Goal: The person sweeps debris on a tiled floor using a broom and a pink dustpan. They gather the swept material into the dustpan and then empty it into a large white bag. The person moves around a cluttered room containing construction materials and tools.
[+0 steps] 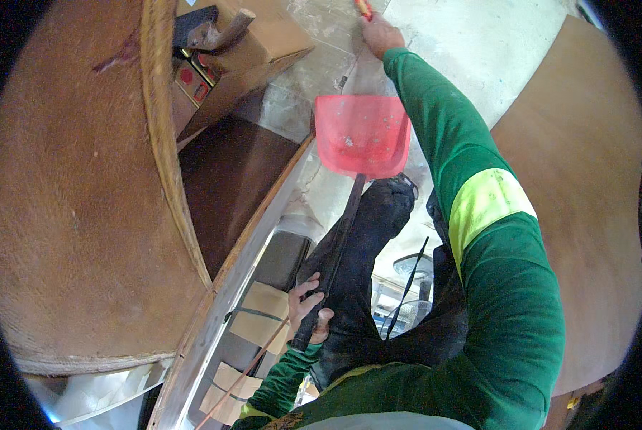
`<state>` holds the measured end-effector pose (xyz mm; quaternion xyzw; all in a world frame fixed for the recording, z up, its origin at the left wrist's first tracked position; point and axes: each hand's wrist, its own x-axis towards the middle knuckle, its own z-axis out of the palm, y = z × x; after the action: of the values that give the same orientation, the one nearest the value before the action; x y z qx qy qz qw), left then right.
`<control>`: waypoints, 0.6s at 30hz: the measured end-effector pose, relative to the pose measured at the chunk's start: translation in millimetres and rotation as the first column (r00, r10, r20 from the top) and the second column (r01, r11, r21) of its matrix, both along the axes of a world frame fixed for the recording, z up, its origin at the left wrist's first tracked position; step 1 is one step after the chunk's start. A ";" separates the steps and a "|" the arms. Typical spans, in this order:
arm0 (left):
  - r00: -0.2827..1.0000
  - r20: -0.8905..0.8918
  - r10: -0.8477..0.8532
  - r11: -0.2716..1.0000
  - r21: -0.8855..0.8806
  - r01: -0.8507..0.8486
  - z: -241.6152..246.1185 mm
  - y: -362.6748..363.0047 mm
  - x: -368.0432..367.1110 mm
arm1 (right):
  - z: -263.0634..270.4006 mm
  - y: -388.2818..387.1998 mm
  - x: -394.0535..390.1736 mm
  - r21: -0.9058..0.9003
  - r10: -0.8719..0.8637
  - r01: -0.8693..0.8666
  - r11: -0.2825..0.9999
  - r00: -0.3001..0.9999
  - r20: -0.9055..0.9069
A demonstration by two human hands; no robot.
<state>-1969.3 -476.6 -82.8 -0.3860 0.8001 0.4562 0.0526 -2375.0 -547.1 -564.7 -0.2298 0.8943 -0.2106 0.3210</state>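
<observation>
My left hand (307, 312) is closed around the dark handle (342, 231) of a red plastic dustpan (363, 134), low and near my legs. The dustpan's pan lies just beyond my shoe, towards the top of the view. My right arm reaches far forward in a green sleeve with a yellow band, and my right hand (382, 35) grips a red and yellow handle (363, 7) at the top edge. The far part of that tool is cut off by the picture's edge, so its kind cannot be told.
A large brown wooden panel (73, 204) fills the left, another (579, 188) the right. A cardboard box (245, 91) with things inside stands at upper left. A long wooden-edged board (245, 236) runs diagonally beside my left hand, with wrapped packages (259, 309) beyond it.
</observation>
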 end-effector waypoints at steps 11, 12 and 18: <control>0.997 -0.066 0.048 0.999 -0.011 -0.049 52.3 35.5 -18.6 | 267.4 131.4 21.7 -0.123 -0.051 0.055 0.991 0.998 0.038; 0.990 -0.124 0.066 0.998 -0.006 -0.068 60.1 43.0 -19.7 | 304.3 145.2 28.0 -0.269 -0.049 0.038 0.963 0.998 -0.034; 0.931 -0.256 0.260 0.960 -0.038 -0.279 113.1 98.6 -14.8 | 491.6 251.0 97.7 -0.205 -0.139 0.170 0.964 0.977 0.159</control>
<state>-1984.1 -377.9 30.3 -0.4336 0.7561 0.4738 -0.1254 -2277.3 -296.0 -73.1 -0.1771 0.8557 -0.3478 0.3397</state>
